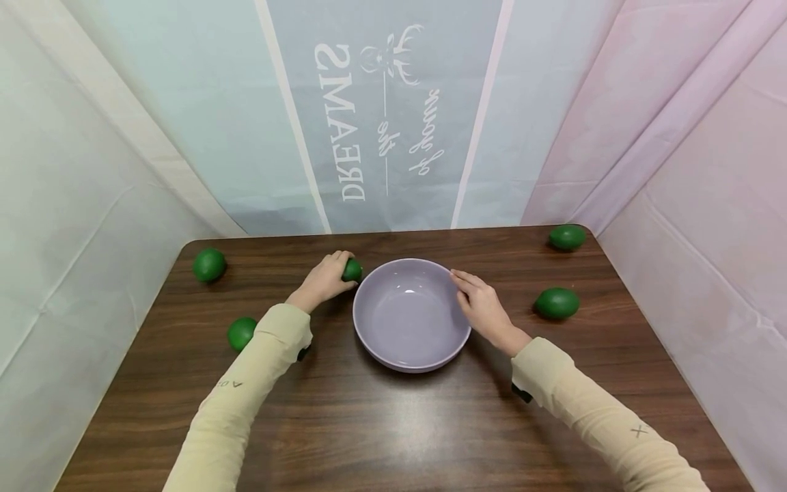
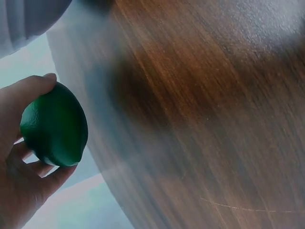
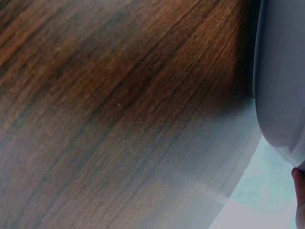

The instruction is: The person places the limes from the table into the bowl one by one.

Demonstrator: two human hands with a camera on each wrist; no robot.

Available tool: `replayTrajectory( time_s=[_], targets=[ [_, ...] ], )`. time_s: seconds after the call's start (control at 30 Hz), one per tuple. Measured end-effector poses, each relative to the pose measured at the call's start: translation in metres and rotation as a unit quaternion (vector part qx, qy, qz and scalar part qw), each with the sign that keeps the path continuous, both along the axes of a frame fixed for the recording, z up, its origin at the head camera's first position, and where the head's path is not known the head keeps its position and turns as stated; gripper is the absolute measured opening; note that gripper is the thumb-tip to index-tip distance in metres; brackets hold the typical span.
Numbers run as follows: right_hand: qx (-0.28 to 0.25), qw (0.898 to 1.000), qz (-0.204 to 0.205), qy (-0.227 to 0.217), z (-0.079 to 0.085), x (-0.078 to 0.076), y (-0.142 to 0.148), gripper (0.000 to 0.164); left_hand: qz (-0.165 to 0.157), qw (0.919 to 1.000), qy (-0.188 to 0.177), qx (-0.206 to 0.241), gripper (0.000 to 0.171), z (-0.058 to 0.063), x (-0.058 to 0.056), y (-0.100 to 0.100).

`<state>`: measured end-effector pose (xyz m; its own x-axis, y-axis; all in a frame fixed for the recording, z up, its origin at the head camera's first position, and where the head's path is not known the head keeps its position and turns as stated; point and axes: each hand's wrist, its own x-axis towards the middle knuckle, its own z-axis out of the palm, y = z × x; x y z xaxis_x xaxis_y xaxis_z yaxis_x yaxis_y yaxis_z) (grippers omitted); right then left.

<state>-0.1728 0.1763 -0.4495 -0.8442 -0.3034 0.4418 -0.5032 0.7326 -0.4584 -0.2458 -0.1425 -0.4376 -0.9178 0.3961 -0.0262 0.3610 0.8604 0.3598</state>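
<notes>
A green lime [image 1: 352, 270] sits in the grip of my left hand [image 1: 328, 277], just left of the bowl's rim. In the left wrist view the thumb and fingers [image 2: 52, 181] curl round the lime [image 2: 57, 126], whose pointed tip faces down. The wide purple bowl [image 1: 410, 316] stands upright on the table with nothing inside. My right hand [image 1: 482, 307] holds the bowl's right rim, with the thumb over its inner side. In the right wrist view only a fingertip [image 3: 299, 183] shows at the rim of the bowl [image 3: 281, 71]; the other fingers are out of that view.
Two limes lie on the left of the brown wooden table [image 1: 393, 430]: one far lime [image 1: 210, 264] and a nearer lime [image 1: 242, 333] partly behind the left sleeve. On the right are another far lime [image 1: 567, 237] and a nearer lime [image 1: 557, 303]. Cloth walls [image 1: 393, 123] stand behind and beside the table.
</notes>
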Motion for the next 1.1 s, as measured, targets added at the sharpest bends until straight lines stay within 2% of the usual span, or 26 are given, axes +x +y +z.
replayTrajectory(
  time_s=[0.4,1.1],
  targets=[
    [0.004,1.0,0.006,-0.002,0.001,-0.002,0.001,0.033,-0.007,0.9997,0.024,-0.008,0.056,0.005,0.002,0.0],
    [0.002,1.0,0.006,0.0,-0.002,-0.001,0.002,0.034,0.007,0.9984,0.056,-0.008,0.056,0.025,0.019,0.004]
  ],
)
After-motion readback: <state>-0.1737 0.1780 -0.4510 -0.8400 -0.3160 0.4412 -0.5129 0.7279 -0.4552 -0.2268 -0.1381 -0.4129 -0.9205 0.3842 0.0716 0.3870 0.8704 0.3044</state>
